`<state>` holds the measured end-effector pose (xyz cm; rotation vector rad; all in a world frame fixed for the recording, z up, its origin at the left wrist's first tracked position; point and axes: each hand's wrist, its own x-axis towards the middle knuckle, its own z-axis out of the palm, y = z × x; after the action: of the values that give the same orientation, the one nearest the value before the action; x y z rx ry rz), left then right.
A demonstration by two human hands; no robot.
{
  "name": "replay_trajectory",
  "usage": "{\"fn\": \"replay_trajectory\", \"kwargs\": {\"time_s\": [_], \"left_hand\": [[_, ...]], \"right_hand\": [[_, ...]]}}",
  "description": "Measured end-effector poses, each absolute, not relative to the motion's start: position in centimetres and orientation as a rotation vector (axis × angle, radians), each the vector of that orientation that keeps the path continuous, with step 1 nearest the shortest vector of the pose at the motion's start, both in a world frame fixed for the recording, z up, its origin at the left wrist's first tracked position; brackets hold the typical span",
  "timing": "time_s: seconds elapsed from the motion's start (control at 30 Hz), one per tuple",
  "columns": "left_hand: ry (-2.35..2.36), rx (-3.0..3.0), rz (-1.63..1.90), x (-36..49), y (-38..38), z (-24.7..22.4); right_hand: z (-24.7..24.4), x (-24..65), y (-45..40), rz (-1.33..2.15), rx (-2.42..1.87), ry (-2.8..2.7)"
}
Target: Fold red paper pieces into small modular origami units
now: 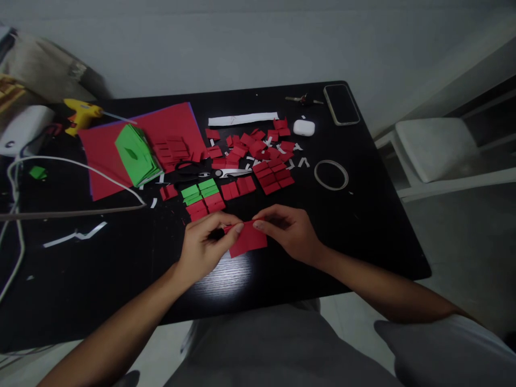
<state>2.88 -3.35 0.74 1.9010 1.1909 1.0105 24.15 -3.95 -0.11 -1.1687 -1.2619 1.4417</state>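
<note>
A red paper piece (249, 240) is held near the front of the black table, its top edge pinched between both hands. My left hand (207, 242) grips its upper left corner with thumb and fingers. On the upper right corner, my right hand (292, 231) is closed the same way. Just beyond the hands lie green folded pieces (200, 190) and red folded pieces (238, 188). A larger block of red pieces (274, 176) sits to their right, and scissors (230, 173) lie behind them.
At the left are a yellow glue gun (83, 114), a green paper stack (136, 156) on large red sheets (177, 121), and a white cable (80, 161). Farther right are a white case (303, 128), a wire ring (331, 175), keys (305, 100) and a phone (341, 104).
</note>
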Motion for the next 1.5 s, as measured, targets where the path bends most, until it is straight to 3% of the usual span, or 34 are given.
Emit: {"fn": "replay_trajectory", "kwargs": {"time_s": [1.5], "left_hand": [[1.109, 1.797, 0.953, 3.17, -3.17, 0.08]], "right_hand": [[-0.24, 24.64, -3.55, 1.48, -1.191, -1.389]]}}
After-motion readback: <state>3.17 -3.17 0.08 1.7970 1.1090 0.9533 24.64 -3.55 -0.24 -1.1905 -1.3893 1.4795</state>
